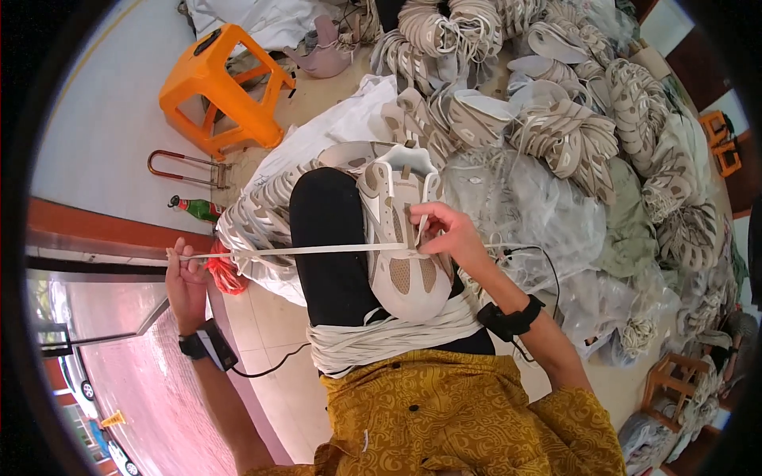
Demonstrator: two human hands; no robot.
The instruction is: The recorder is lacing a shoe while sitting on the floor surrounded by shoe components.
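Note:
A beige and white sneaker (409, 282) rests on my lap, toe toward me, against my black-clad leg. A flat off-white shoelace (317, 250) runs taut from its lowest eyelets out to the left. My left hand (186, 278) is closed on the far end of that lace, well away from the shoe. At the sneaker's right lacing edge, my right hand (446, 230) pinches with thumb and fingers; the exact spot under the fingertips is partly hidden. A thick bundle of off-white laces (381, 341) lies across my lap below the toe.
Stacked shoe uppers (563, 135) and clear plastic bags (532, 214) spread ahead and right. More uppers (254, 214) lie left of my leg. An orange stool (230, 87), green bottle (198, 209) and red string (226, 270) stand or lie left. Black cables run from both wrist straps.

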